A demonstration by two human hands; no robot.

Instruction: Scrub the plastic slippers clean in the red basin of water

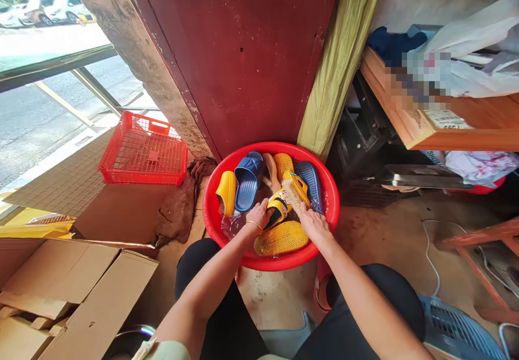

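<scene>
A round red basin [279,263] between my knees holds water and several slippers. My left hand [259,217], with a thin bracelet at its wrist, is closed on a yellow slipper [279,206] with a dark insole. In my right hand [315,225] is a scrub brush [291,194] with pale bristles, which lies close against that slipper. Whether the bristles touch it I cannot tell. Nearest to me floats a yellow slipper, sole up [281,238]. Farther back are a blue slipper [247,181], a dark blue one [310,179] and a yellow clog [227,192].
A red door panel [243,62] rises behind the basin. To the left stand a red plastic crate [144,152], a brown cloth [178,211] and an open cardboard box [93,290]. At right are a wooden shelf [466,133], a white cable [432,252] and a fan-like grille [458,322].
</scene>
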